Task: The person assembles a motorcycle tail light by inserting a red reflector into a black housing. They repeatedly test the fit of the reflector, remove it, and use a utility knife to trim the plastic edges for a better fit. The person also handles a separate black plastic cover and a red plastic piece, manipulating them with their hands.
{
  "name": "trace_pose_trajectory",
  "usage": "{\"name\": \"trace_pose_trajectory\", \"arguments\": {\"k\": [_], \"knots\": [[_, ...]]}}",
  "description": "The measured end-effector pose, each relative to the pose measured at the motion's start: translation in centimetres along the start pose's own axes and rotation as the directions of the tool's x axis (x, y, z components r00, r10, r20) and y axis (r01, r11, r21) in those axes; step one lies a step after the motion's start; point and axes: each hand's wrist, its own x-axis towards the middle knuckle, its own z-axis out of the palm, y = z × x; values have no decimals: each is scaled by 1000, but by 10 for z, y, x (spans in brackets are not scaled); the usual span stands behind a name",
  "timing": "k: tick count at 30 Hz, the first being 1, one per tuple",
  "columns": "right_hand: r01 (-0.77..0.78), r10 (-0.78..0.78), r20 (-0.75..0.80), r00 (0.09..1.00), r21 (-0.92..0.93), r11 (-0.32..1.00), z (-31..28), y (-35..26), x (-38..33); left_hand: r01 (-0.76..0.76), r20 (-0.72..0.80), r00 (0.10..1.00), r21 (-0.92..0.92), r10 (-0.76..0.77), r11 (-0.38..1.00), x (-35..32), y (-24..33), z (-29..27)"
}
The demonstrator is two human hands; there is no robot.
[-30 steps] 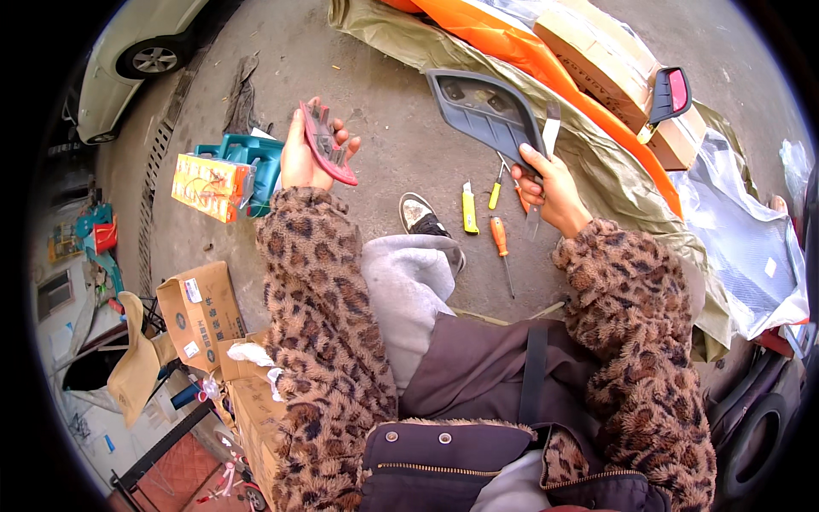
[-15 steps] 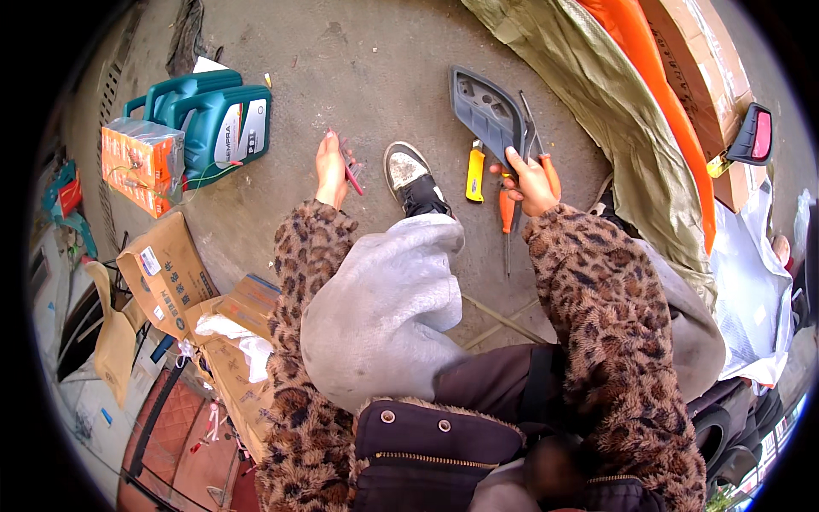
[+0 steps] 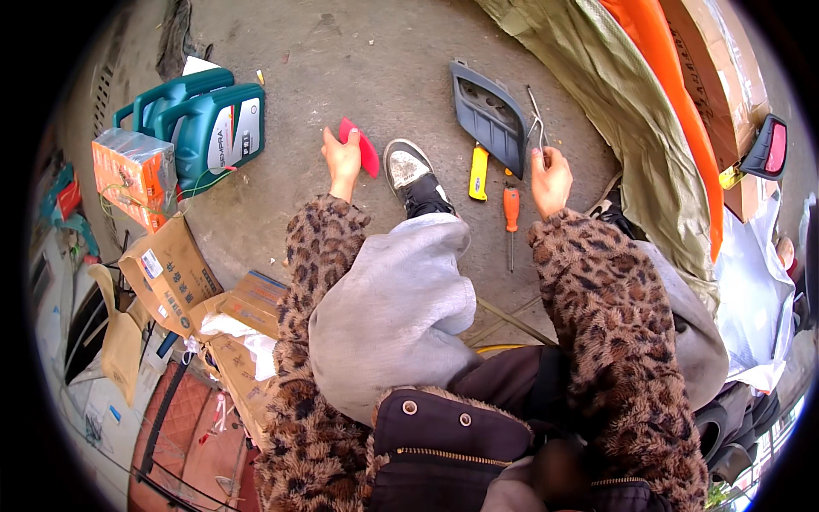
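My left hand (image 3: 343, 158) holds a flat red plastic piece (image 3: 368, 155), shaped like a reflector lens, between thumb and fingers. Closed around a tool is my right hand (image 3: 551, 181); a thin bent metal shaft (image 3: 539, 119) sticks up from it, and the handle is hidden in the palm. Just left of that hand lies a dark grey plastic housing (image 3: 490, 111) with a slanted outline. A yellow utility knife (image 3: 479, 173) rests below the housing. Beside it is a screwdriver with an orange handle (image 3: 511, 209), its tip toward me.
Teal oil jugs (image 3: 217, 128) and an orange-and-white box (image 3: 132, 175) with a thin green wire stand at the left. Opened cardboard boxes (image 3: 175, 273) are nearer me. On the right are an olive sheet (image 3: 580, 94), a large carton and another grey housing with a red lens (image 3: 765, 147).
My right hand has left the grey housing and lifted the bent-shaft tool slightly to the right. The red piece has turned in my left hand, its flat face now showing.
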Motion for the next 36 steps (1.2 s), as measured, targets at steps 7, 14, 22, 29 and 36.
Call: {"name": "trace_pose_trajectory", "arguments": {"k": [7, 14, 22, 29, 36], "knots": [[-98, 100, 4, 995, -116, 988, -26, 16, 24, -140, -9, 990, -173, 141, 975, -29, -44, -19], [52, 93, -596, 798, 221, 974, -129, -42, 98, 67, 683, 658, -473, 318, 878, -201, 128, -115], [-168, 329, -884, 333, 288, 943, -354, -24, 216, -2, 694, 314, -682, 647, 732, -217, 220, -222], [-169, 345, -752, 562, 304, 938, -359, 55, 248, -715, 748, 184, -344, 638, 609, -241, 282, -246], [240, -20, -794, 608, 160, 958, -392, -39, 197, -465, 657, 259, -558, 708, 688, -260, 330, -233]]}}
